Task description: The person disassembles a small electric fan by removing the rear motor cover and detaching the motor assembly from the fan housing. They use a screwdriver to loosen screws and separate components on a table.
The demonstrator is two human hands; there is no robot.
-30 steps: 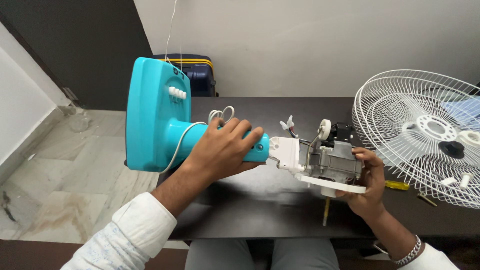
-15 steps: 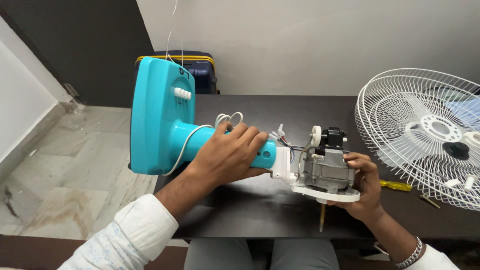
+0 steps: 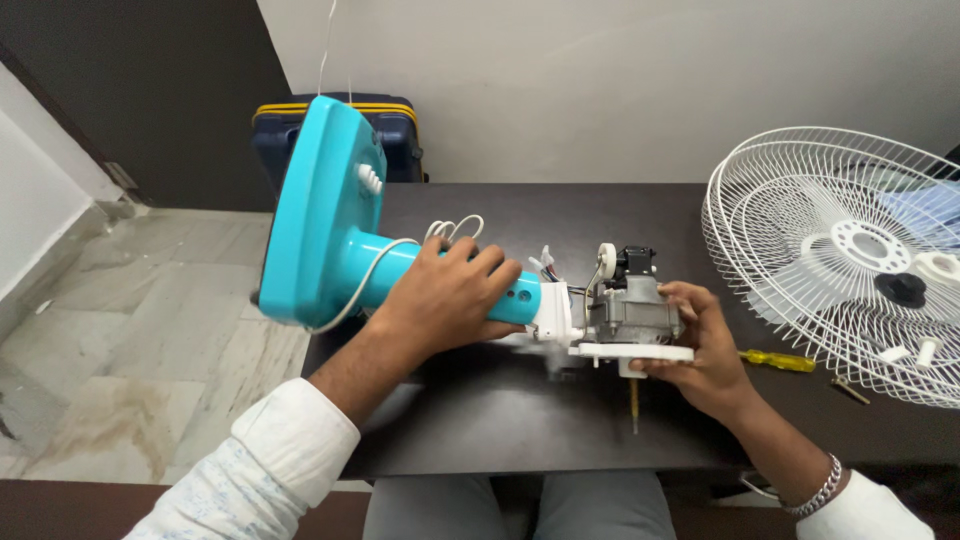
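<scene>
Tilted further upright since earlier, turquoise fan stand (image 3: 330,225) in left hand (image 3: 445,295) curled round its neck, right hand (image 3: 700,350) clasping bare motor (image 3: 630,315) above tabletop (image 3: 500,410); joint alignment seemingly in hand, next needing steady seating.

The light was bright and even, shadows were soft, the picture was sharp, and the edges bent slightly.

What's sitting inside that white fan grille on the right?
Inside the white fan grille lie a black knob and small white plastic parts. A pale blue shape, maybe the blade, shows through the wires beneath; the grille covers most of it.
</scene>
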